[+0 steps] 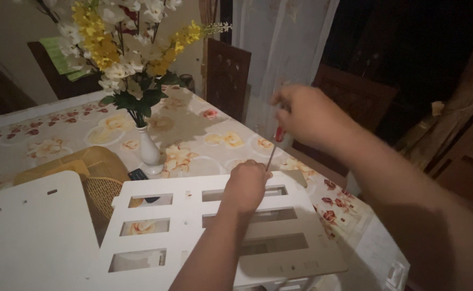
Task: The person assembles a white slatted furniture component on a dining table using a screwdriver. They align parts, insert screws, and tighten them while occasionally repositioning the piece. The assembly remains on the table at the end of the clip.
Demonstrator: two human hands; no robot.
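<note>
I see the table (204, 134) under its flowered cloth, and lying flat on it the white slotted panel (193, 226), another white board (32, 231) at its left. My left hand (245, 186) is curled into a fist, pressing on the panel's top edge. My right hand (306, 116) is wrapped tight around the red-handled screwdriver (276, 145), its shaft angled down beside my left knuckles. The vase (149, 151) of flowers stands behind.

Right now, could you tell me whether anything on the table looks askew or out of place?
Nothing looks spilled or damaged. The white slotted panel lies slightly skewed on the table, partly covering a woven basket. The vase stands upright.
</note>
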